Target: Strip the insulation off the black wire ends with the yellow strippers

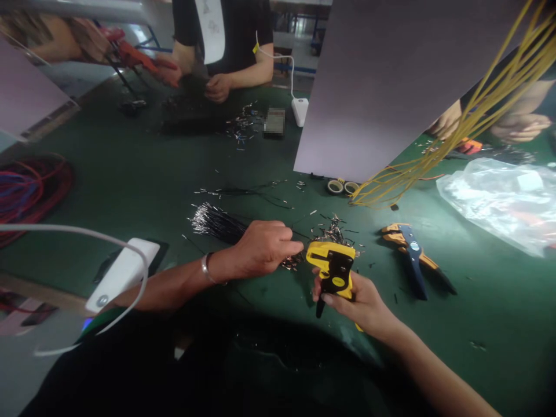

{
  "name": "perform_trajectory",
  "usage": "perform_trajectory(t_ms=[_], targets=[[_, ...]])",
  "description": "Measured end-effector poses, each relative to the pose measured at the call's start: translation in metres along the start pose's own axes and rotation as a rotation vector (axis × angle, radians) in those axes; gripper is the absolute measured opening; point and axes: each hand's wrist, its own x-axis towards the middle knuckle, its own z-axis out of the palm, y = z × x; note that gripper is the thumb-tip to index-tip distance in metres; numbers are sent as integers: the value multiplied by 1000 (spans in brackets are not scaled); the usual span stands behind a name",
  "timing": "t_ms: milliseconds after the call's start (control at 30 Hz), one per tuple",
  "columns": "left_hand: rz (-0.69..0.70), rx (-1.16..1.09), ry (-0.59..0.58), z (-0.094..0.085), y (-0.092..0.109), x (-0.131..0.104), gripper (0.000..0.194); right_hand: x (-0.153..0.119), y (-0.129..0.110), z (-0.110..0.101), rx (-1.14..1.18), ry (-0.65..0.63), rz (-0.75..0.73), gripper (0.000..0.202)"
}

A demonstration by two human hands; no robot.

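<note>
My right hand (354, 301) is wrapped around a yellow and black wire stripper (336, 269), its jaw end turned to the left. Just left of that jaw, my left hand (264, 249) is closed in a pinch on a thin black wire (303, 235), mostly hidden by the fingers. A bundle of black wires (223, 225) with bright stripped ends lies beside and partly behind my left hand. Small cut scraps (334, 230) are heaped behind the stripper, and more lie under my left fingertips.
A blue and orange wire stripper (412, 255) lies at right, near a clear plastic bag (499, 200). Yellow wires (438, 153) hang beside a grey panel (369, 81). Two tape rolls (343, 186) sit beneath it. At left are a white power strip (124, 272) and coiled wires (32, 188). Other people work opposite.
</note>
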Motion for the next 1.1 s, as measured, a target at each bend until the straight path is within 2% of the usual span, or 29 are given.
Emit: perform_trajectory(t_ms=[300, 533, 700, 900, 1100], targets=[[-22, -57, -40, 1, -2, 0, 20, 1, -3, 0, -205, 50, -3, 14], [-48, -140, -56, 0, -1, 1, 20, 0, 2, 3, -246, 126, 14, 9], [-62, -118, -78, 0, -1, 2, 21, 1, 1, 5, -396, 188, -42, 8], [-60, -113, -44, 3, -2, 2, 22, 2, -2, 12, -611, 316, -94, 11], [-162, -146, 13, -7, -2, 3, 18, -2, 3, 17, -782, 369, -99, 18]])
